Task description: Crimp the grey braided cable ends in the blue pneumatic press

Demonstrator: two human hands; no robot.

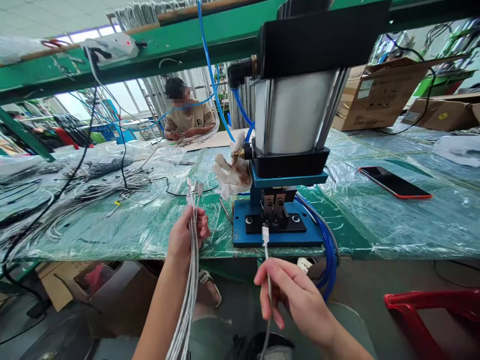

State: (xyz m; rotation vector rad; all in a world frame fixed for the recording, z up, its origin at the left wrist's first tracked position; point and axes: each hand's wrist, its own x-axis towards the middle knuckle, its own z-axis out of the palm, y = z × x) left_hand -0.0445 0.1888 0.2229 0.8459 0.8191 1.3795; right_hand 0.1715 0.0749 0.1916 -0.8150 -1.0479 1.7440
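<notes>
My left hand (189, 231) is closed round a bundle of thin grey cables (193, 265), whose white connector ends (195, 189) stick up above the fingers. Between thumb and fingers, my right hand (287, 290) pinches a single grey cable (269, 295). The white connector (265, 235) on that cable points up at the front of the press's black die block (275, 223); whether it touches the block I cannot tell. The pneumatic press (296, 115) has a silver cylinder over a blue base plate (243, 235).
Blue air hoses (330, 265) hang right of the press. A phone (395, 181) lies on the plastic-covered table (345, 220). Loose cables (86, 200) spread at left. Crumpled tissue (232, 172) sits by the press. Across the table sits a person (191, 117). A red stool (431, 310) stands lower right.
</notes>
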